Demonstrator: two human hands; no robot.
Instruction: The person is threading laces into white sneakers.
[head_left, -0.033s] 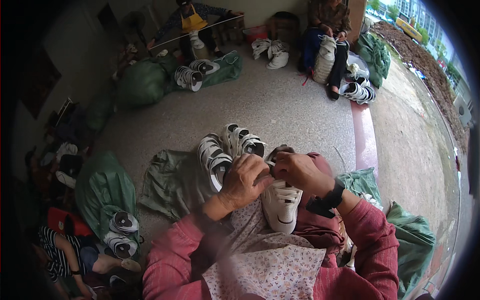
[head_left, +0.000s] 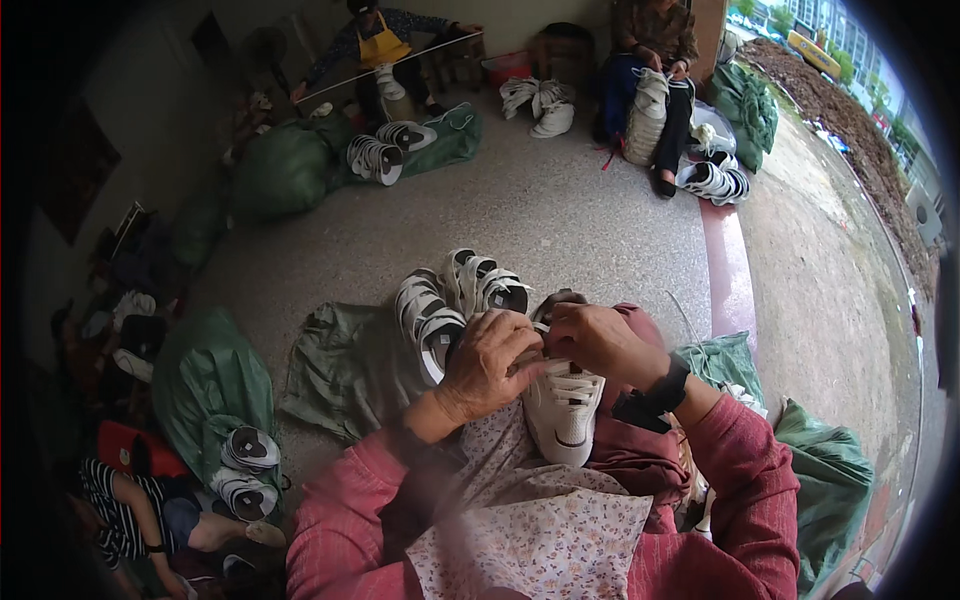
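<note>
A white sneaker (head_left: 562, 420) rests on my lap, its toe pointing toward me and white shoelace (head_left: 575, 383) crossing its front. Both hands meet over its upper eyelets. My left hand (head_left: 490, 362) is closed in a pinch at the left side of the lacing. From the right, my right hand (head_left: 602, 345) has its fingers curled together on the lace near the shoe's dark opening. The fingertips partly hide the lace and the tongue. Just beyond my left hand stand stacked white sneakers (head_left: 432, 325) with dark insides, and another stack (head_left: 485, 280) beside them.
Green sacks (head_left: 210, 375) lie at left and right (head_left: 825, 470). A dark green cloth (head_left: 345, 365) spreads under the near shoes. Two people sit at the far side with shoes around them; another person (head_left: 130, 500) is at lower left. A pink strip (head_left: 730, 260) edges the speckled floor (head_left: 590, 230).
</note>
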